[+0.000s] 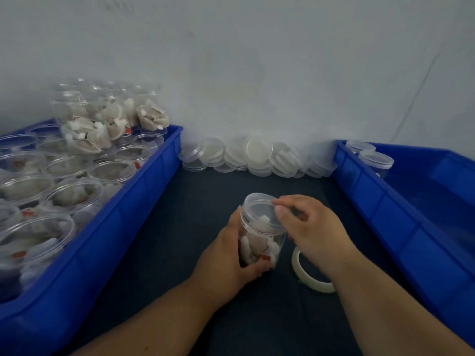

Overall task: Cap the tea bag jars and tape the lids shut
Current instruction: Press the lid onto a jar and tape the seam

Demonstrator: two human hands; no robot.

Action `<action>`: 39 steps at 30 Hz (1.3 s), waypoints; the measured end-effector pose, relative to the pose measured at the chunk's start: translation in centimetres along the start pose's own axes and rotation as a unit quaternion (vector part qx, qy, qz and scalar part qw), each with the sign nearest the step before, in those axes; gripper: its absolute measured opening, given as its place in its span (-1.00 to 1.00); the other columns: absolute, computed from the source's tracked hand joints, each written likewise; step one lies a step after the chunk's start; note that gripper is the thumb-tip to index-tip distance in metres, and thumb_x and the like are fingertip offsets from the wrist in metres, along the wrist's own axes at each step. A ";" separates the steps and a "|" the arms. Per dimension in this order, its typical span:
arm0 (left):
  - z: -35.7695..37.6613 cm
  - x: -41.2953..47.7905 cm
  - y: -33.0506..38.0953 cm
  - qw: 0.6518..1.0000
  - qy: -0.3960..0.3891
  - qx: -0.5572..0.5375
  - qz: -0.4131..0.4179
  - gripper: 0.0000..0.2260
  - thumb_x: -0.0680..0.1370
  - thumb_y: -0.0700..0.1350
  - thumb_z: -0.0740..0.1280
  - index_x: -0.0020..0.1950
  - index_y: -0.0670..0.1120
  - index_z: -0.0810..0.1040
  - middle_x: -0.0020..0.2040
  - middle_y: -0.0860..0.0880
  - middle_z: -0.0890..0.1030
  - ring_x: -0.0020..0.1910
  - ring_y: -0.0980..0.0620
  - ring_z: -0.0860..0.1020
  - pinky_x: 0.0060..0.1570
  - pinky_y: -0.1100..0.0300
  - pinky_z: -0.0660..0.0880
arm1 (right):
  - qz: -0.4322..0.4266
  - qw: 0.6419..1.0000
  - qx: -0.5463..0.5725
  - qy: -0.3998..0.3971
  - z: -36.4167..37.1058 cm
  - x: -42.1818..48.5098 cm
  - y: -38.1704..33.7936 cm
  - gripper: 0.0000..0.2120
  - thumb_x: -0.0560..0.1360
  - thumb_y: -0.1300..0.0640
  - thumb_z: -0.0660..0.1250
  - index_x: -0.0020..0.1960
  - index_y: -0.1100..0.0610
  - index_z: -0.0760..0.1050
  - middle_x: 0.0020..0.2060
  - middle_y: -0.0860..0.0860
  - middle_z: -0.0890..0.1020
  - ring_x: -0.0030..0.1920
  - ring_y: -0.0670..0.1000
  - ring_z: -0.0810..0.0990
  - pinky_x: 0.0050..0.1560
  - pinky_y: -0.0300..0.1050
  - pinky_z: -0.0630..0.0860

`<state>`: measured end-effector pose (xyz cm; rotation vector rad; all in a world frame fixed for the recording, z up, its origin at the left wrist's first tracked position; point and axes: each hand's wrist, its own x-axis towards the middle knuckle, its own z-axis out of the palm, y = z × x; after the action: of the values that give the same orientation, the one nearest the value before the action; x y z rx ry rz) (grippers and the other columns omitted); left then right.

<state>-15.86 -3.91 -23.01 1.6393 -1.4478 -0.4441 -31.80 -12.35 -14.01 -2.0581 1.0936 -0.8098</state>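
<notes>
2 blue bins (144, 191) (365, 186) | 1 tape roll (314, 285) | 1 jar (259, 237): my left hand (226, 255) grips it, right hand (316, 227) pinches lid (257, 209)

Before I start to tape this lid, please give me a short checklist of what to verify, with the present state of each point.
1. Jar held firmly: the left hand grips the body of the jar. Ok.
2. Lid in place: the lid sits on the jar mouth. Ok.
3. Lid fully tightened: cannot tell.
4. Tape end ready: the right hand pinches the lid rim; whether a tape end is between the fingers, cannot tell.
5. Tape roll within reach: the tape roll lies on the table beside the jar, partly under the right wrist. Ok.
6. Space for the finished jar: the right bin shows bare floor. Ok.
</notes>
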 end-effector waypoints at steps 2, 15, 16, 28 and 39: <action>0.0 0.0 0.0 1.000 0.002 0.001 0.006 -0.09 0.34 0.27 0.54 0.51 0.44 0.03 0.31 0.32 0.48 0.23 0.36 0.49 0.18 0.24 0.52 | -0.017 0.998 -0.059 -0.028 0.3 -0.4 -0.2 -0.57 0.30 -0.40 0.28 0.11 -0.27 0.50 -0.04 -0.35 0.50 -0.08 -0.30 0.48 -0.18 -0.40 0.38; 0.3 0.1 -0.6 1.000 0.006 0.018 0.023 -0.10 0.39 0.23 0.53 0.50 0.47 -0.03 0.29 0.33 0.48 0.23 0.31 0.50 0.13 0.29 0.47 | -0.126 0.976 -0.054 -0.169 -1.0 1.4 0.5 -0.57 0.35 -0.07 0.51 0.14 -0.42 0.51 0.32 -0.43 0.36 0.35 -0.40 0.26 0.29 -0.34 0.24; 0.3 0.2 -0.6 1.000 0.005 0.018 0.024 -0.09 0.39 0.24 0.53 0.51 0.47 -0.04 0.30 0.33 0.48 0.23 0.31 0.50 0.14 0.28 0.48 | -0.135 0.976 -0.050 -0.165 -1.0 1.5 0.7 -0.56 0.35 -0.06 0.52 0.14 -0.42 0.51 0.31 -0.46 0.35 0.34 -0.43 0.26 0.27 -0.38 0.24; 0.5 0.2 -0.8 0.999 -0.012 0.026 0.028 0.11 0.40 0.23 0.51 0.39 0.52 -0.46 0.08 0.35 0.62 0.02 0.35 0.60 0.10 0.42 0.47 | -0.121 0.986 -0.081 -0.082 0.4 0.5 0.9 -0.44 0.14 -0.47 0.38 0.12 -0.38 0.52 0.26 -0.34 0.37 0.32 -0.29 0.28 0.23 -0.32 0.26; 0.4 0.7 -1.5 0.999 -0.027 0.024 0.015 0.15 0.35 0.23 0.56 0.33 0.58 -0.47 0.05 0.72 0.35 0.06 0.59 0.43 0.05 0.61 0.32 | -0.172 0.958 -0.011 -0.230 -1.3 3.1 1.2 -0.67 0.28 -0.12 0.47 0.04 -0.22 0.59 0.36 -0.38 0.38 0.39 -0.31 0.32 0.41 -0.08 0.34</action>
<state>-15.05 -4.85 -24.23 1.6535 -1.5311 -0.4419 -31.96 -15.91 -13.54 -2.3310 0.4982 -0.4341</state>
